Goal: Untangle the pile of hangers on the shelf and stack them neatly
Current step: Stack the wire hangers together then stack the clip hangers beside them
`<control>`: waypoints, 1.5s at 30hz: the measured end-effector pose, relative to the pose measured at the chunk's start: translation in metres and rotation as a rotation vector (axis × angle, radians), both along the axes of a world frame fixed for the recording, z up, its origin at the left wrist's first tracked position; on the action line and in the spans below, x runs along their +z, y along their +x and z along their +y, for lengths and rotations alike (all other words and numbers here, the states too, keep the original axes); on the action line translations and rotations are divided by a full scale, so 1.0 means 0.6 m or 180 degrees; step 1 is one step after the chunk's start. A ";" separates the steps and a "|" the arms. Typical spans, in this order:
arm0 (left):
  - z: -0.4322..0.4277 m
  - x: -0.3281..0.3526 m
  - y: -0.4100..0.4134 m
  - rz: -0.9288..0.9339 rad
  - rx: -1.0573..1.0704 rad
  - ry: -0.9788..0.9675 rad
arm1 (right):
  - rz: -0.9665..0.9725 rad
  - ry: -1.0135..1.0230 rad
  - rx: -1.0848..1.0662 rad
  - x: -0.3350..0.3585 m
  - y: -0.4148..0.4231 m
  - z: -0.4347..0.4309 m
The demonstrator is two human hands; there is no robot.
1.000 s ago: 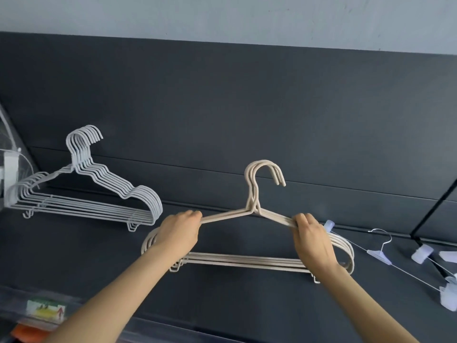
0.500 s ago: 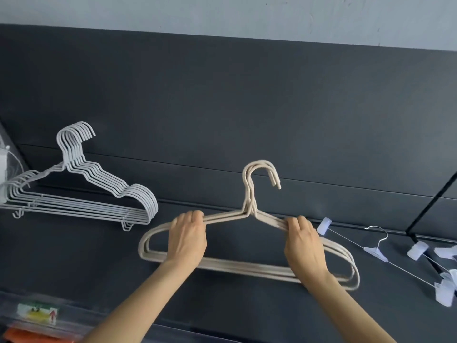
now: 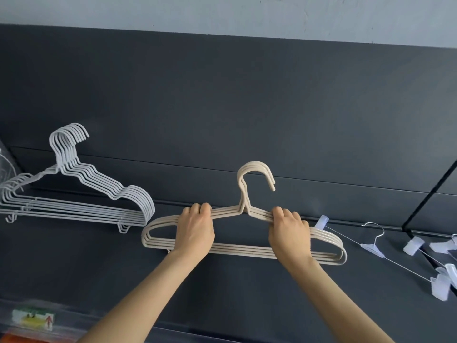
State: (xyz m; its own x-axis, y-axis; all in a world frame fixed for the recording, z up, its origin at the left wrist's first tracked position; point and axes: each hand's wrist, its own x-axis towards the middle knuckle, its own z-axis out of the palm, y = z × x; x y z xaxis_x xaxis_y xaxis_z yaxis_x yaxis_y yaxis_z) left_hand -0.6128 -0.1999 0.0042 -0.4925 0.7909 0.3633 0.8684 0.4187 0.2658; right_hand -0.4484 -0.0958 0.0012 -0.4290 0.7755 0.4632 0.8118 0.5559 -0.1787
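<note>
Now we're squaring up the bundle of beige plastic-coated hangers [image 3: 249,250] on the dark grey shelf [image 3: 222,288]; left hand [image 3: 195,231] & right hand [image 3: 290,235] clamped on its shoulders, well apart; next, prob. set it flat beside the white wire hanger stack [image 3: 81,194], hooks aligned.

Home closet: dark shelf [image 3: 247,305], stacked white hangers [image 3: 81,196].

two bare forearms come up from the bottom edge, each ending in a hand: the left hand [image 3: 195,232] and the right hand [image 3: 289,235]. no sleeve shows on either arm up to the frame edge. wrists and fingers look free of rings or bands, though the fingertips are hidden.
</note>
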 end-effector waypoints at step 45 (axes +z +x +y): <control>-0.321 0.060 -0.340 -0.0066 0.0401 -0.0259 | -0.0391 -0.1023 0.1538 0.055 -0.275 -0.216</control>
